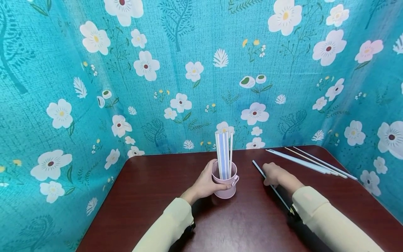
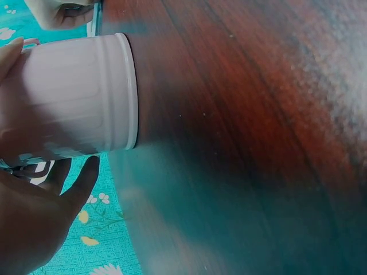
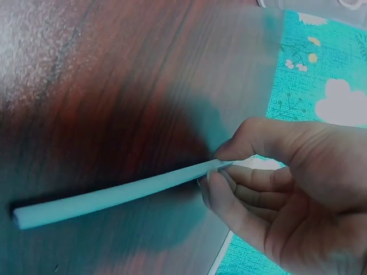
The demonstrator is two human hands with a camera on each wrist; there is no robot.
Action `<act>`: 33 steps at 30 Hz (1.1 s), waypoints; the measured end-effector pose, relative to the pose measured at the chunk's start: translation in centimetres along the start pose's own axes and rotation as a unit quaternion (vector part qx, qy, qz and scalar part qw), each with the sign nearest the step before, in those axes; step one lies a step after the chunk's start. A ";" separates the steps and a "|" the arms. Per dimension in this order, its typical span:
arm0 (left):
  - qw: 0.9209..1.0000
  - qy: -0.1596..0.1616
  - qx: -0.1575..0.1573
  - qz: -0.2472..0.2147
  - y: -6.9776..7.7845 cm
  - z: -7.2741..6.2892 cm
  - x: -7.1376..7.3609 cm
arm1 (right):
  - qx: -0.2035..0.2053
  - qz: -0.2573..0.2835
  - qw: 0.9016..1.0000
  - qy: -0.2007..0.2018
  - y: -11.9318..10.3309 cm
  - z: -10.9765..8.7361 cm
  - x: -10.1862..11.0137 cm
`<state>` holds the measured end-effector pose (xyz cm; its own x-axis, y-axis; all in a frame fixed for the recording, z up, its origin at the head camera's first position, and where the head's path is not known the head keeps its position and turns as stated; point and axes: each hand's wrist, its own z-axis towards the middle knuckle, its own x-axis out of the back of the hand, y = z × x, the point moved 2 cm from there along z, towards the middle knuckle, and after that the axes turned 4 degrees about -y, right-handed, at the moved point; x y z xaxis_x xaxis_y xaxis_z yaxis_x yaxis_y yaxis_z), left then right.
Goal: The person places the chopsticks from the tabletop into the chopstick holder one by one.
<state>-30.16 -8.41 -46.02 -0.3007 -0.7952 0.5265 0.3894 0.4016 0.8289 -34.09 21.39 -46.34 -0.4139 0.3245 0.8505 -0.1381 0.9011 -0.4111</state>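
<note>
In the head view a small pink bucket stands upright on the table, with several white and light blue straws upright in it. My left hand holds the bucket from its left side, thumb across the front near the rim. The left wrist view shows the bucket's wall and base up close. To the right, my right hand pinches a slim light blue straw between thumb and fingertips. In the right wrist view that straw slants low over the table from the fingertips.
More light blue and whitish straws lie loosely side by side at the table's back right. The dark red-brown table has a teal flowered cloth rising behind it and at both sides.
</note>
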 end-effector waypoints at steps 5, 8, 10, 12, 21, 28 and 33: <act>1.000 -0.002 0.003 -0.001 0.0 -0.1 0.0 | 0.012 0.008 1.000 0.007 0.1 -0.6 0.2; 1.000 -0.004 0.002 -0.004 -0.1 -0.1 -0.1 | 0.025 0.018 0.999 0.014 0.0 -1.0 0.3; 1.000 -0.003 0.001 -0.006 0.0 -0.1 -0.1 | 0.038 0.033 0.999 0.022 0.0 -1.2 0.6; 1.000 -0.002 0.001 -0.007 0.0 -0.1 -0.1 | 0.053 0.046 0.997 0.034 -0.1 -1.3 0.9; 1.000 -0.002 0.005 -0.014 0.8 -0.4 0.0 | 0.091 0.107 0.987 0.081 -1.0 -1.5 2.1; 1.000 -0.002 0.008 -0.012 -0.2 -0.1 -0.2 | 0.123 0.132 0.974 0.140 -1.5 -1.7 2.7; 1.000 0.000 0.003 -0.006 0.0 -0.1 -0.1 | 0.139 0.123 0.965 0.187 -1.8 -1.6 3.1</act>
<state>-30.10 -8.38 -46.11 -0.3050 -0.8000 0.5166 0.3805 0.3949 0.8362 -33.67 21.25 -42.38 -0.1182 0.6461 0.7540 -0.3351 0.6888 -0.6428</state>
